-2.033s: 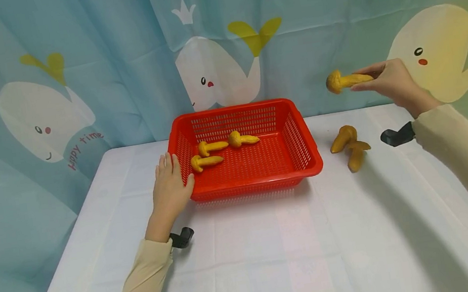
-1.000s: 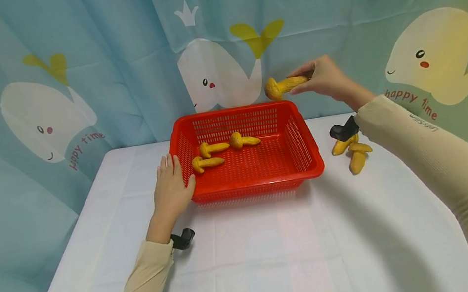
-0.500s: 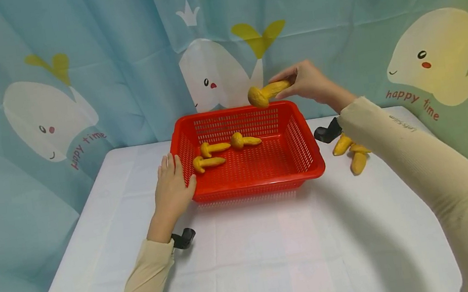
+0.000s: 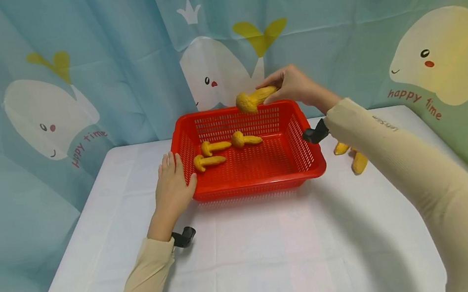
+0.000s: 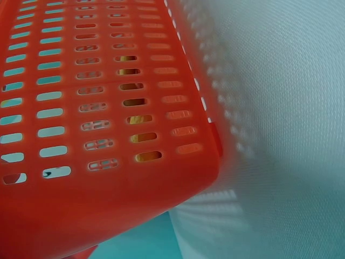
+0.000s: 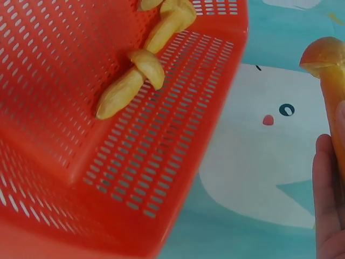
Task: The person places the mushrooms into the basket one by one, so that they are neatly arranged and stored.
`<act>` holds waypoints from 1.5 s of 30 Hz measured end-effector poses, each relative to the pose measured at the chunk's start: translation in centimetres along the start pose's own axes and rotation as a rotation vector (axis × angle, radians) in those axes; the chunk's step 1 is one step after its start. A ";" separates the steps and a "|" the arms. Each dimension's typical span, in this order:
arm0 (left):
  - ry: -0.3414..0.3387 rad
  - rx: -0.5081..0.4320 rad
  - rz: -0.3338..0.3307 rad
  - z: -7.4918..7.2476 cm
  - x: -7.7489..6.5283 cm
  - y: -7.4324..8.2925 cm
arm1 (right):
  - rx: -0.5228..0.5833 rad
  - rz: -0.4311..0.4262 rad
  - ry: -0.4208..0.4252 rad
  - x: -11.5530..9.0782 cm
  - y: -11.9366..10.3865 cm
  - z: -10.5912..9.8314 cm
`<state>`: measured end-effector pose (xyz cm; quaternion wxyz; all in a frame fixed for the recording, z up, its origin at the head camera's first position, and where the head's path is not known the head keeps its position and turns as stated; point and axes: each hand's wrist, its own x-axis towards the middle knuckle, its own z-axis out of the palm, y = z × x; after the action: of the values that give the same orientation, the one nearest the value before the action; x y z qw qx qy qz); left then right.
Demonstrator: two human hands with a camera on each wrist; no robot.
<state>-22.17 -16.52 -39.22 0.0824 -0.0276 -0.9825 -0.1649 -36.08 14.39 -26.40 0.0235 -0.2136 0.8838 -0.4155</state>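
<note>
A yellow mushroom [image 4: 253,98] is hanging at the upper centre of the frame, by the back rim of the red basket [image 4: 261,180] but apart from it, cap pointing left. The right hand [image 4: 295,85] is pinching its stem between thumb and fingers, leaving the cap free, probably because the slim stem is offering an easier hold. At mid-frame, three similar mushrooms [image 4: 247,139] are lying inside the basket toward its left. The left hand [image 4: 172,187] is resting along the basket's left rim, fingers extended rather than wrapped round it, presumably steadying it. Right of centre, two more mushrooms [image 4: 359,162] are lying on the white table [image 4: 249,253], partly hidden by the right sleeve [image 4: 399,167].
</note>
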 end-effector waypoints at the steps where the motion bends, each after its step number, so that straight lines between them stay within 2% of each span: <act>1: 0.000 0.000 -0.001 0.0 0.0 0.0 | -0.002 -0.008 -0.005 0.1 0.0 0.1; 7: -0.006 0.003 -0.003 -0.1 0.0 0.0 | 0.014 -0.052 -0.036 0.7 0.3 1.0; 13: -0.011 0.000 -0.001 -0.1 0.1 0.0 | 0.057 -0.042 -0.062 1.2 0.5 2.1; 20: -0.019 -0.001 -0.004 -0.1 0.0 0.2 | 0.052 -0.050 -0.112 1.5 1.3 3.5; 29: -0.006 0.005 0.010 -0.1 -0.3 0.6 | 0.100 -0.017 -0.155 1.6 2.4 5.4; 36: -0.008 0.005 0.003 -0.1 -0.3 0.8 | 0.083 -0.067 -0.186 2.0 3.3 6.6; 45: -0.010 0.001 -0.014 0.0 -0.4 0.8 | 0.088 -0.078 -0.226 2.7 3.8 8.2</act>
<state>-21.74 -15.82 -39.03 0.0766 -0.0213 -0.9831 -0.1650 -38.08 9.55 -34.23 0.1160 -0.2922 0.8474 -0.4280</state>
